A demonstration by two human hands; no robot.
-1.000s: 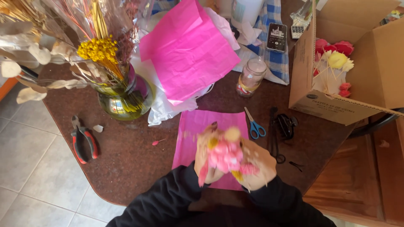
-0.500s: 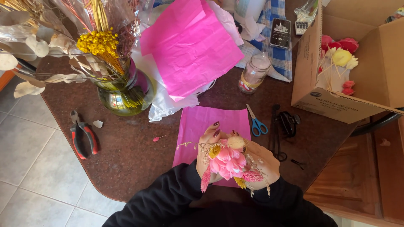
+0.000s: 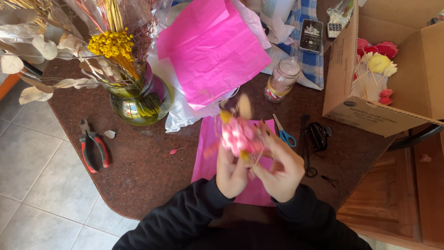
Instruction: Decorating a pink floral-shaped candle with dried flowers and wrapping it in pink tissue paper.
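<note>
Both hands, left hand (image 3: 231, 173) and right hand (image 3: 277, 173), clench the small pink bouquet (image 3: 238, 136) over the pink paper (image 3: 208, 153). Brittle dried stems might snap under squeezing; scissors (image 3: 282, 134) lie at two o'clock.

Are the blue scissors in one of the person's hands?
No, the blue scissors lie on the table, while both hands hold the small flower bunch.

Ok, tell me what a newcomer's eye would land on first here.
First, the small pink bouquet, blurred, held in both hands, left hand and right hand, above a pink paper sheet at the table's near edge. Next, the big bright pink tissue sheet at top centre. Beside it on the left stands a glass vase of dried stems with yellow flowers.
</note>
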